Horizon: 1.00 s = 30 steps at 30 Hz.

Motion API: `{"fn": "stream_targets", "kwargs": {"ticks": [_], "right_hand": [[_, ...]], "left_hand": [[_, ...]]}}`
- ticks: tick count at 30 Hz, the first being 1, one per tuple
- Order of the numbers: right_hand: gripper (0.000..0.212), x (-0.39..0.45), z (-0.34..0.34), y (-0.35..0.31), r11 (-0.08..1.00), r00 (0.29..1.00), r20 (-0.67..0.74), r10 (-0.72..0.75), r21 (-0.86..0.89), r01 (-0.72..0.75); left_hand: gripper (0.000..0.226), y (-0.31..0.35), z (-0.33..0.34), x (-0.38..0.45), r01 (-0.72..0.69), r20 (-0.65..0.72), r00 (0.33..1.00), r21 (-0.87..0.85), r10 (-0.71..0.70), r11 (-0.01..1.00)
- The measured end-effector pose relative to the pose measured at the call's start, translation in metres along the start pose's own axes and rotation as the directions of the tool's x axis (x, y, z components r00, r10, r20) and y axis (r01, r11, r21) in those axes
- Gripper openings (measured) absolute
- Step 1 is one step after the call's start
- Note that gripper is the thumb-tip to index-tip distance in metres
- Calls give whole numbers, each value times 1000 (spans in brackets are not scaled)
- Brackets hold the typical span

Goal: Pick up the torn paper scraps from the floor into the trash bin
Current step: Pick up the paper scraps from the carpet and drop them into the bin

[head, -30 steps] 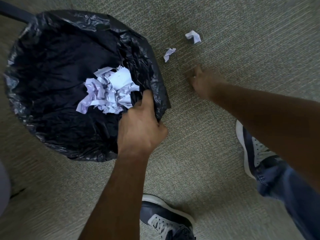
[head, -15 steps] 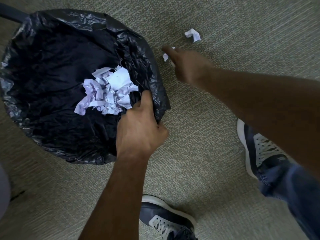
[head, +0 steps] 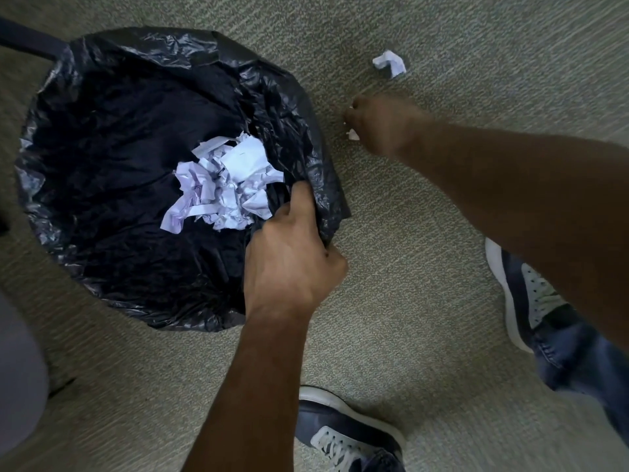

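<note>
A trash bin lined with a black plastic bag [head: 102,97] stands on the carpet at the left, with a heap of white torn paper [head: 228,185] inside. My left hand [head: 289,260] grips the bag's rim on the bin's right side. To the right of the bin, my right hand [head: 381,127] is down at the floor with its fingers closed on a small white paper scrap [head: 352,134], only a corner of which shows. Another crumpled scrap [head: 389,63] lies on the carpet beyond that hand.
Grey-green carpet [head: 408,301] covers the floor. My two dark sneakers [head: 524,294] [head: 343,434] stand at the right and bottom, with blue jeans above them. A dark bar [head: 23,42] runs behind the bin at top left.
My right hand reached up-left over the nearer scrap and closed on it; that scrap is now mostly hidden in the fingers. My left hand has stayed on the bag's rim.
</note>
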State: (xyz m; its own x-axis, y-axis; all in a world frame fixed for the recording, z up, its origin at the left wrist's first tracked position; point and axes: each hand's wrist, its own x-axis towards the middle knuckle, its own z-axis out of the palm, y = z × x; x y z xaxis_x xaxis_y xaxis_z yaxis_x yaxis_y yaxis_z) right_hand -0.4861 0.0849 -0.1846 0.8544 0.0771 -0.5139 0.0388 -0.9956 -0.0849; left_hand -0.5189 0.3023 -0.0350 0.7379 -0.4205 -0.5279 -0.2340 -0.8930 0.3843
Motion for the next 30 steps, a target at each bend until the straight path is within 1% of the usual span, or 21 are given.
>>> {"fn": "stream_targets", "kwargs": {"ticks": [2, 3, 5, 6, 7, 9, 11, 12, 13, 15, 16, 18, 20, 21, 23, 25, 26, 27, 28, 29, 30], "right_hand": [[28, -14, 4, -3, 950, 976, -151, 157, 294, -107], [26, -22, 2, -8, 861, 930, -240, 278, 492, -130], [20, -40, -15, -22, 648, 777, -420, 469, 762, 21], [17, -51, -29, -31, 584, 698, -495, 517, 801, 135], [16, -61, -45, -42, 564, 641, -557, 528, 794, 226], [17, -76, -78, -65, 583, 601, -673, 432, 716, 383], [18, -84, -98, -88, 584, 615, -746, 254, 625, 517], [17, -85, -105, -98, 593, 602, -785, 147, 557, 582], [15, -85, -109, -107, 602, 569, -821, 42, 475, 642], [15, -80, -116, -113, 606, 501, -849, -170, 311, 732], [18, -76, -118, -113, 616, 504, -822, -265, 257, 744], [34, -68, -121, -107, 655, 553, -742, -379, 207, 727], [47, -62, -120, -95, 641, 565, -749, -346, 251, 725], [49, -59, -118, -87, 624, 573, -778, -257, 319, 713], [42, -51, -112, -69, 607, 601, -799, 30, 492, 624], [29, -36, -93, -41, 637, 632, -718, 291, 638, 432], [28, -27, -82, -24, 675, 649, -672, 355, 665, 320], [31, -19, -69, -6, 737, 701, -620, 352, 645, 201], [39, -12, -55, 11, 814, 799, -523, 298, 576, 73], [50, -6, -42, 26, 883, 906, -358, 227, 468, -36], [62, -2, -33, 38, 933, 971, -158, 177, 341, -115]], "left_hand": [[49, 3, 0, -1, 4, 1, 1000, -1, -4, 1000], [49, 4, -1, -1, 4, 4, 1000, 2, -4, 1000], [50, 5, -2, -1, 2, 6, 1000, 8, -2, 1000], [52, 5, -2, 0, 3, 3, 1000, 9, -3, 1000], [53, 4, -3, 0, 2, -3, 1000, 12, -2, 1000], [51, 3, -2, 1, -3, -5, 1000, 27, 4, 1000], [37, 2, -2, 2, -12, -23, 1000, 36, 13, 999], [29, 0, -1, 3, -11, -48, 999, 46, 14, 999], [26, 0, 0, 3, -15, -76, 997, 75, 21, 997], [34, -1, 3, 4, -19, -91, 995, 163, 34, 986], [35, -1, 3, 4, -6, -86, 996, 178, 22, 984], [24, 1, 1, 2, 0, -75, 997, 142, 11, 990], [24, 0, -1, 2, -6, -87, 996, 62, 11, 998], [31, 0, -1, 3, -2, -70, 998, 39, 5, 999], [45, -1, -1, 2, -12, -40, 999, 25, 13, 1000], [50, -3, -1, 1, -19, -46, 999, 11, 20, 1000], [50, -3, 0, 1, -16, -44, 999, 7, 16, 1000], [50, -2, 0, 0, -14, -42, 999, 4, 14, 1000], [50, -2, 0, 0, -14, -41, 999, 5, 15, 1000], [51, -3, 1, 1, -17, -38, 999, 12, 18, 1000], [51, -3, 2, 1, -19, -33, 999, 17, 20, 1000]]}}
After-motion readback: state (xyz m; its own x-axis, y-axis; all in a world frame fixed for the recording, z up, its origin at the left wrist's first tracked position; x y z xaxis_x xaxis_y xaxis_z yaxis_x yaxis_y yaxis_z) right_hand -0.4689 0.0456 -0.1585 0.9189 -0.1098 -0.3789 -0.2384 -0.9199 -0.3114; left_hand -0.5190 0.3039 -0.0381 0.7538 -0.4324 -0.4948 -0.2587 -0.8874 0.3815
